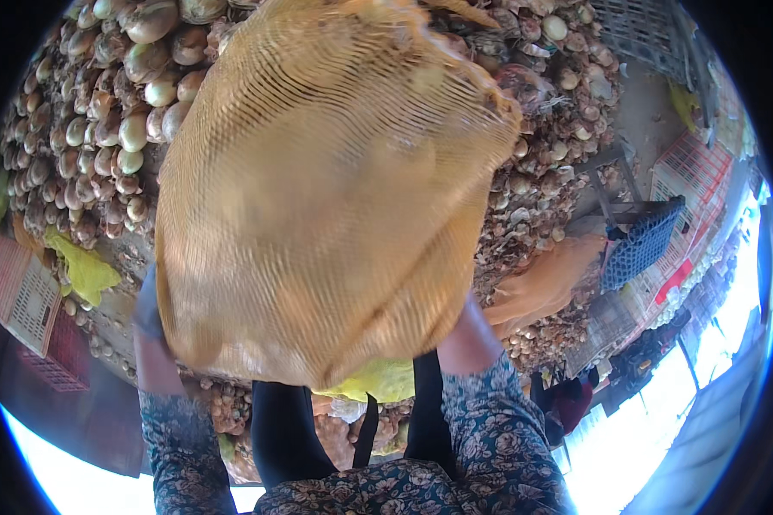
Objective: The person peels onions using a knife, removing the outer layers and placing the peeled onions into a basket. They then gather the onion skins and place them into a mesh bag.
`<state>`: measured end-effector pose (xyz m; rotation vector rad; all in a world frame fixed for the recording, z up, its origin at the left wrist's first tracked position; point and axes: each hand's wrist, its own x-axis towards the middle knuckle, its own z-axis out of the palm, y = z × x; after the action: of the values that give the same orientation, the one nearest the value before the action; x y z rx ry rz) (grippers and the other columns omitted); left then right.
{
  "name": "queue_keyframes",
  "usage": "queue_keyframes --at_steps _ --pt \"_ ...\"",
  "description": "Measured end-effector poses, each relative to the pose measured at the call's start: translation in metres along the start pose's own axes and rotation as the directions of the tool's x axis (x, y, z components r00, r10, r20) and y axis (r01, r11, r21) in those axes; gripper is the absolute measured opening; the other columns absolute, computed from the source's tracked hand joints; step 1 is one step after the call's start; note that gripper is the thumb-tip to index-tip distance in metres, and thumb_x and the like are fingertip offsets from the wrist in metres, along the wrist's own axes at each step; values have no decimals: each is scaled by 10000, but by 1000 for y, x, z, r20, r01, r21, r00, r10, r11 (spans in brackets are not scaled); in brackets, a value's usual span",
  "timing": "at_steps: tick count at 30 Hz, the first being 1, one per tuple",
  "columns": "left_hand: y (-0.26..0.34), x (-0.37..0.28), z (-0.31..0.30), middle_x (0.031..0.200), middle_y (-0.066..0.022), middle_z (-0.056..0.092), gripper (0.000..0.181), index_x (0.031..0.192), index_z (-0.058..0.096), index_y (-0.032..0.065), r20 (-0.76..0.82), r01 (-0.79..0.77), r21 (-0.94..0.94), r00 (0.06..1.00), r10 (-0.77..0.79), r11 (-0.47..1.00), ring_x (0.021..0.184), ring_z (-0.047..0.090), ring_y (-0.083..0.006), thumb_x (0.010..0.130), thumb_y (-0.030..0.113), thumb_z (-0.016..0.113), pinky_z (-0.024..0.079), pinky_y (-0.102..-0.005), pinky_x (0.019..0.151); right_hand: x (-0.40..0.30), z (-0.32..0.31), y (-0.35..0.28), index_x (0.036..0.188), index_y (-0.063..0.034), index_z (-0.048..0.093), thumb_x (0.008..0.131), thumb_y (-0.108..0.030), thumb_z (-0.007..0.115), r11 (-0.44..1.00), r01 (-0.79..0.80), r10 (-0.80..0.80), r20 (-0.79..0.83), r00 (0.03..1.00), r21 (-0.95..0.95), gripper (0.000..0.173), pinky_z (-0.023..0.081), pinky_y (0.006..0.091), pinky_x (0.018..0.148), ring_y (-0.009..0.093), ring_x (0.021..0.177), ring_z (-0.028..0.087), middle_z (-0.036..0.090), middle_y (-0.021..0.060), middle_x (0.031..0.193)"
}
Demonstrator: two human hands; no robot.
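A large orange-yellow mesh sack is held up between my arms, close to the camera, and fills the middle of the view. It is blurred and bulging; its contents cannot be made out. Its ragged edge lies at the upper right. My left hand goes behind the sack's left side, with something grey around the wrist. On the other side my right forearm runs up behind the sack. The fingers of both hands are hidden by the mesh.
Onions cover the ground at the left; smaller onions and loose skins lie at the right. Plastic crates stand at the left. A stool with a blue woven seat is at the right, near orange netting. Another person is behind.
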<state>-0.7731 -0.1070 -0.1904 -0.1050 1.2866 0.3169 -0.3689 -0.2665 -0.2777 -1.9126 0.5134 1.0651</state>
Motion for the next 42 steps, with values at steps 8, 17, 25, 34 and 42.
queue_keyframes --at_steps 8,17,25,34,42 --pt "26 62 11 1204 -146 518 506 1248 432 -7 -72 -116 -6 991 115 993 1058 532 -223 917 373 384 443 -365 906 21 16 -20 1034 -45 543 849 -102 477 996 18 -14 48 999 -87 204 503 320 668 191 723 570 571 78 828" --pt "56 97 92 1121 -165 575 406 1224 463 -15 460 -210 -214 840 288 954 1018 566 -220 907 239 459 431 -342 926 37 24 -27 1025 -46 547 845 -100 479 987 92 -80 100 992 -130 200 499 318 664 189 718 568 570 75 822" --pt "36 67 86 1060 -107 613 465 1138 531 -24 155 -276 229 957 245 934 929 605 -201 788 268 625 503 -329 813 42 41 -46 1018 -46 550 841 -98 480 960 173 -138 167 976 -218 197 495 317 660 188 712 567 569 73 817" --pt "-24 -83 115 1048 -125 611 556 1145 513 -30 -118 -270 723 859 499 636 905 606 -188 626 49 699 495 -291 780 -54 -27 -84 1009 -46 553 837 -96 482 821 435 -335 306 891 -370 193 491 315 657 187 707 565 568 71 811" --pt "27 -45 160 896 -61 624 354 1037 561 -33 -101 -354 642 841 532 680 790 574 -114 705 54 651 469 -220 689 -12 20 -125 1002 -47 556 833 -94 484 388 709 -451 549 703 -589 189 487 314 653 185 701 563 568 69 805"
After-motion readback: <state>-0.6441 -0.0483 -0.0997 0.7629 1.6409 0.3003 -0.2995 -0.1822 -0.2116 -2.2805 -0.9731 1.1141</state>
